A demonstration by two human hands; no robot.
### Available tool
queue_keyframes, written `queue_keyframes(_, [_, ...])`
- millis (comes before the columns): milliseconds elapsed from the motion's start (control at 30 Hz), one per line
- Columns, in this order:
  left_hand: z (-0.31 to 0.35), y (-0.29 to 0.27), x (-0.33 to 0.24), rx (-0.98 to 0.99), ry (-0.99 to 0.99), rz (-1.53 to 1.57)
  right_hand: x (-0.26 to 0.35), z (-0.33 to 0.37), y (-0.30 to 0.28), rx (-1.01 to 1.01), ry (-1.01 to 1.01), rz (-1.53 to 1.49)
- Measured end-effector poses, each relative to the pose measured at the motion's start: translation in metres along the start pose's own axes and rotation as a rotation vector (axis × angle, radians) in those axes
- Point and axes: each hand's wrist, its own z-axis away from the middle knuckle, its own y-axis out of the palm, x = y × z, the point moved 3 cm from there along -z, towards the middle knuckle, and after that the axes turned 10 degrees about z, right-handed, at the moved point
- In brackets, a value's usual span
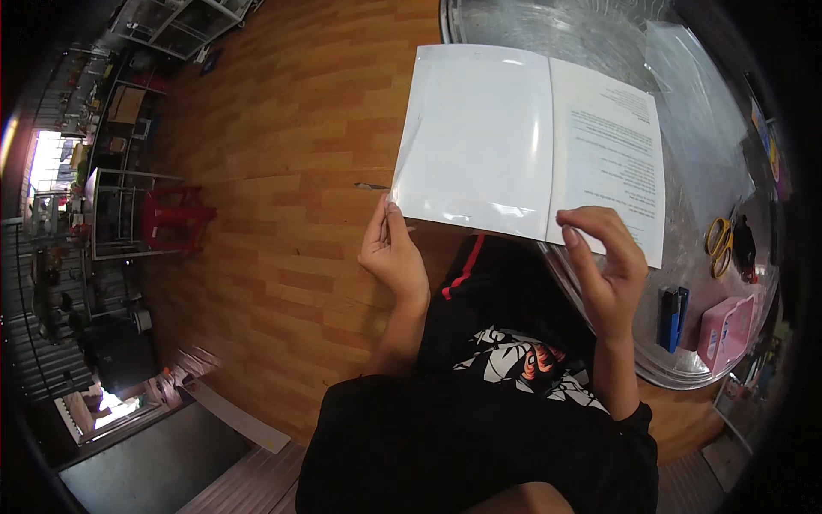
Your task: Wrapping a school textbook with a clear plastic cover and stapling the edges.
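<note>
An open booklet (606, 163) lies in front of me, its left half a glossy white cover (479, 137) and its right half a page of printed text. The right part rests over a round metal tray; the left part sticks out past the tray's rim, above the floor. My left hand (396, 257) pinches the cover's lower left corner. Close to the fold, my right hand (606, 265) has thumb and forefinger drawn together at the booklet's lower edge, the other fingers curled. What lies between those fingertips is hard to see.
On the metal tray (582, 26) are a clear plastic sheet (698, 103), yellow-handled scissors (719, 248), a blue stapler (674, 319) and a pink basket (726, 334). A dark object (745, 248) lies beside the scissors. A red stool (175, 216) stands on the wooden floor (265, 171) at left.
</note>
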Motion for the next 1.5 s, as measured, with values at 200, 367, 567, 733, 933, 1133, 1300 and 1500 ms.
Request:
queue_keyframes(200, [-0.004,-0.005,0.013,-0.036,0.012,0.000,0.001,-0.006,0.025,0.129,0.015,0.010])
queue_keyframes(367, [-0.002,-0.004,0.006,-0.039,0.074,0.006,0.008,-0.022,0.057,0.296,-0.043,0.037])
queue_keyframes(567, [0.000,-0.006,0.007,-0.023,0.147,-0.038,0.005,-0.022,0.107,0.603,0.241,-0.128])
queue_keyframes(733, [0.002,-0.005,-0.004,0.031,0.233,-0.136,0.000,-0.029,0.137,0.742,0.553,-0.400])
queue_keyframes(933, [0.002,-0.006,-0.013,0.054,0.474,-0.202,0.019,-0.044,0.143,0.779,0.604,-0.413])
queue_keyframes(1133, [0.008,-0.006,-0.019,0.132,0.474,-0.225,0.021,-0.055,0.142,0.816,0.536,-0.391])
queue_keyframes(1300, [0.010,-0.003,-0.023,0.087,0.371,-0.102,0.025,-0.057,0.140,0.820,0.573,-0.416])
queue_keyframes(1500, [0.003,-0.009,-0.035,0.146,-0.038,0.157,0.023,-0.051,0.138,0.782,0.604,-0.497])
